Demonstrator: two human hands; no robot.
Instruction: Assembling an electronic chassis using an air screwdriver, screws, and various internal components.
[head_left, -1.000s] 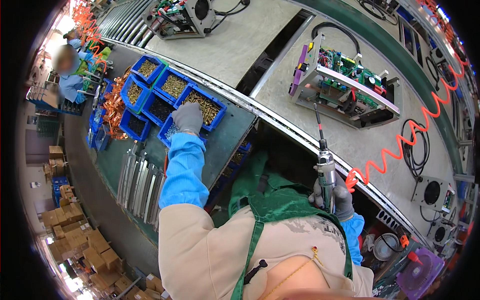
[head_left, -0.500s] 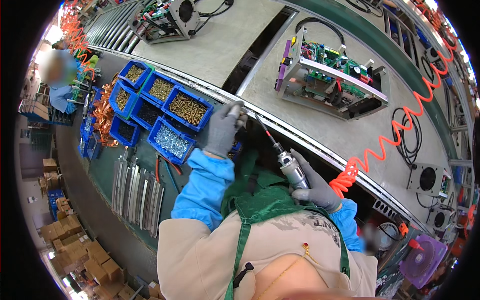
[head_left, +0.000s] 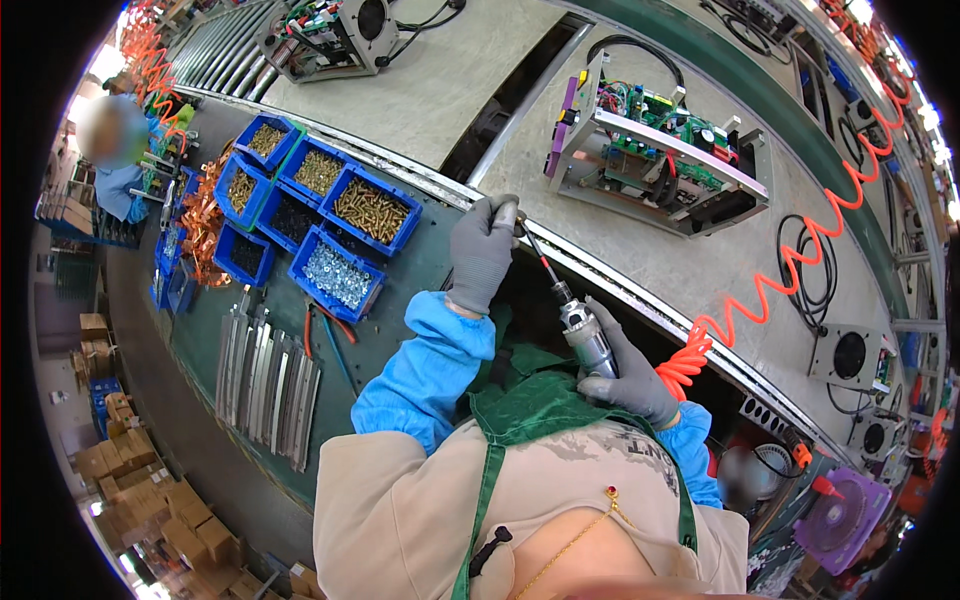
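Note:
My right hand point(head_left: 632, 375), in a grey glove, is wrapped round a silver air screwdriver point(head_left: 588, 338). Its long thin bit points up and to the left. Fingers pinched, my gloved left hand point(head_left: 482, 255) meets the tip of that bit at the edge of the bench. Whatever small piece sits between those fingertips is too small to make out. Left of this hand stand blue bins with brass-coloured screws point(head_left: 370, 210), black screws point(head_left: 292, 222) and silvery screws or nuts point(head_left: 338, 275). An open-framed electronic unit point(head_left: 665, 165) with green circuit boards stands beyond the screwdriver.
A coiled orange air hose point(head_left: 760, 290) runs across the right side. Metal strips point(head_left: 268, 385) and pliers point(head_left: 335, 335) lie on the green bench at left. Copper-coloured parts point(head_left: 208, 225) sit behind the bins. Another unit point(head_left: 335, 40) stands at the far left; a co-worker point(head_left: 118, 150) is beyond.
My left hand has moved right, from beside the brass screw bin to the bit's tip. The right hand keeps its hold on the screwdriver, almost in place.

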